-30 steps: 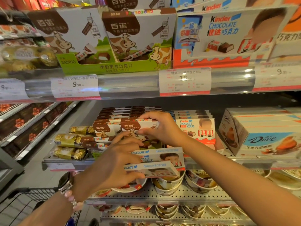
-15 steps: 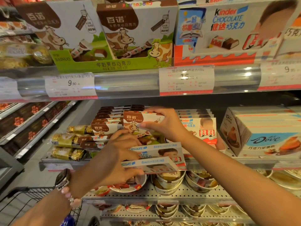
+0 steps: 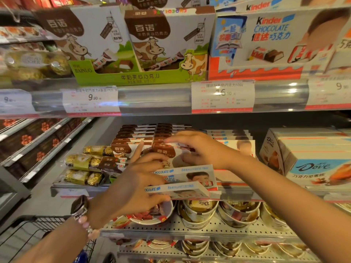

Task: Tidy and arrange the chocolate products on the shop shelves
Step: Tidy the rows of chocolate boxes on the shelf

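Our right hand (image 3: pixel 199 149) pinches a Bainuo chocolate box (image 3: pixel 167 154); our left hand (image 3: pixel 133 179) grips two Kinder boxes (image 3: pixel 182 183). Light, stiff, crushable cartons, we judge; hold their long edges.

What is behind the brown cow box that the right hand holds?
Behind the brown cow box in the right hand stand more brown boxes in a row. How far the row goes back is hidden.

Grey metal shelving (image 3: pixel 190 227) is filling the view in tiers, its perforated lower boards running off to the right. Clear plastic rails (image 3: pixel 152 97) are fronting the upper shelf, catching glints of overhead light and carrying white price tags (image 3: pixel 222 95). A black wire trolley (image 3: pixel 34 226) is standing low at left on the pale grey floor (image 3: pixel 47 185).
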Demonstrator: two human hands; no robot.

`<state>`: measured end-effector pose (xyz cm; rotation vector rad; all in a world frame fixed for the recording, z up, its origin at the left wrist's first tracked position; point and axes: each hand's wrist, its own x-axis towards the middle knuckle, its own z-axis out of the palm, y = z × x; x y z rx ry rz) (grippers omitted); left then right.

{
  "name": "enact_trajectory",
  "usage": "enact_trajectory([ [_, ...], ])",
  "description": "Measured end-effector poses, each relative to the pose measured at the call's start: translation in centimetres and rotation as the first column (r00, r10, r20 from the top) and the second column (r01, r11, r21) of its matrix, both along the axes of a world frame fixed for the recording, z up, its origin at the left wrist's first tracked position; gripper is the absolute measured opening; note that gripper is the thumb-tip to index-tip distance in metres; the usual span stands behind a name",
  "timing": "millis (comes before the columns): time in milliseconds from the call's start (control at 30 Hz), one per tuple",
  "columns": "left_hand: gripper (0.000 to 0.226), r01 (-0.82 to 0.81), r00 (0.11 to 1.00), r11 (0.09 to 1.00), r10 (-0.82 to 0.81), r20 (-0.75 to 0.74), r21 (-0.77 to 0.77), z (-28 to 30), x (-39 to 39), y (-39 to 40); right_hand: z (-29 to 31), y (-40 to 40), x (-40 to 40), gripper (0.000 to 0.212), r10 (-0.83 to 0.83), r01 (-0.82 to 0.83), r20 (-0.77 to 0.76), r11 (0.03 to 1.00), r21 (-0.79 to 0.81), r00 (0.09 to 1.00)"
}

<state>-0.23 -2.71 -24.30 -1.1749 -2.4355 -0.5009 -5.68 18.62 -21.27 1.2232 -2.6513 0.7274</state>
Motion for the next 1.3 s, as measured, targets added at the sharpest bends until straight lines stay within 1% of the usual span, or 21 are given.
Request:
enact_trajectory([
  [67, 0.019, 0.002, 1.0, 1.0, -0.002, -0.005, 0.008, 0.2, -0.2, -0.1, 0.3, -0.2, 0.1, 0.049, 0.0, 0.0, -0.007, 1.0, 0.018, 1.0],
  [133, 0.018, 0.041, 0.999, 0.999, -0.041, 0.003, -0.008, 0.4, -0.5, -0.2, 0.3, -0.5, 0.2, 0.049, -0.021, 0.021, -0.02, 1.0, 0.007, 1.0],
  [233, 0.016, 0.1, 0.995, 0.992, -0.097, 0.032, -0.076, 0.8, -0.8, -0.1, 0.4, -0.8, 0.3, 0.048, -0.016, 0.016, -0.014, 1.0, -0.008, 1.0],
  [300, 0.018, 0.108, 0.994, 0.985, -0.103, 0.042, -0.136, 0.9, -1.0, 0.0, 0.7, -0.7, 0.4, 0.044, 0.011, -0.01, 0.037, 0.999, -0.035, 0.999],
  [367, 0.019, 0.102, 0.994, 0.983, -0.095, 0.051, -0.151, 1.0, -1.0, -0.1, 1.2, -0.5, 0.3, 0.034, 0.027, -0.022, 0.093, 0.998, -0.059, 0.995],
  [400, 0.018, 0.102, 0.994, 0.985, -0.094, 0.061, -0.139, 1.0, -1.0, -0.1, 1.4, -0.4, 0.3, 0.031, 0.016, -0.01, 0.103, 0.998, -0.054, 0.995],
  [467, 0.018, 0.089, 0.994, 0.988, -0.081, 0.068, -0.126, 0.9, -0.9, -0.2, 1.7, -0.4, 0.2, 0.027, -0.047, 0.05, 0.075, 0.998, -0.045, 0.996],
  [533, 0.016, 0.065, 0.996, 0.991, -0.057, 0.069, -0.12, 0.8, -0.9, -0.3, 1.7, -0.4, 0.2, 0.025, -0.123, 0.125, 0.029, 0.985, -0.119, 0.992],
  [600, 0.016, 0.057, 0.997, 0.992, -0.05, 0.063, -0.11, 0.7, -0.8, -0.4, 1.4, -0.2, 0.5, 0.024, -0.19, 0.188, 0.018, 0.949, -0.252, 0.982],
  [667, 0.016, 0.047, 0.998, 0.993, -0.042, 0.046, -0.11, 0.6, -0.8, -0.5, 0.8, 0.2, 0.6, 0.024, -0.223, 0.223, 0.049, 0.884, -0.411, 0.974],
  [700, 0.016, 0.04, 0.999, 0.993, -0.036, 0.039, -0.111, 0.5, -0.7, -0.5, 0.5, 0.4, 0.6, 0.024, -0.224, 0.229, 0.066, 0.859, -0.458, 0.972],
  [733, 0.017, 0.033, 0.999, 0.993, -0.03, 0.032, -0.109, 0.5, -0.6, -0.5, 0.3, 0.5, 0.7, 0.024, -0.219, 0.23, 0.079, 0.854, -0.466, 0.972],
  [900, 0.017, 0.004, 0.999, 0.991, 0.001, 0.035, -0.133, 0.6, -0.5, -0.1, -2.3, 1.1, 1.4, 0.019, -0.175, 0.218, 0.138, 0.885, -0.412, 0.975],
  [967, 0.02, 0.014, 0.999, 0.992, -0.008, 0.05, -0.123, 0.8, -0.4, 0.2, -2.7, 1.6, 1.4, 0.018, -0.158, 0.2, 0.143, 0.911, -0.36, 0.977],
  [1000, 0.023, 0.022, 0.998, 0.993, -0.015, 0.058, -0.117, 1.0, -0.4, 0.5, -2.6, 1.9, 1.4, 0.019, -0.142, 0.195, 0.176, 0.921, -0.338, 0.974],
  [1033, 0.026, 0.024, 0.998, 0.993, -0.016, 0.064, -0.118, 1.2, -0.3, 0.7, -2.2, 2.2, 1.5, 0.024, -0.127, 0.204, 0.236, 0.919, -0.339, 0.963],
  [1100, 0.033, 0.007, 0.997, 0.99, 0.004, 0.073, -0.143, 1.6, -0.4, 1.4, -0.7, 3.2, 2.0, 0.038, -0.081, 0.235, 0.373, 0.891, -0.389, 0.924],
  [1167, 0.038, -0.023, 0.99, 0.985, 0.046, 0.135, -0.171, 2.1, -0.8, 2.3, 1.2, 4.7, 2.9, 0.045, -0.002, 0.193, 0.433, 0.897, -0.397, 0.901],
  [1200, 0.04, -0.023, 0.984, 0.983, 0.055, 0.17, -0.18, 2.2, -1.1, 2.8, 2.0, 5.4, 3.5, 0.043, 0.026, 0.144, 0.437, 0.925, -0.351, 0.899],
  [1233, 0.04, -0.017, 0.982, 0.982, 0.052, 0.183, -0.187, 2.3, -1.3, 3.3, 2.8, 5.9, 4.1, 0.042, 0.023, 0.098, 0.426, 0.961, -0.259, 0.905],
  [1300, 0.039, -0.005, 0.985, 0.98, 0.039, 0.166, -0.2, 2.4, -1.6, 4.3, 3.4, 6.5, 5.0, 0.051, -0.056, 0.07, 0.338, 0.997, -0.03, 0.94],
])
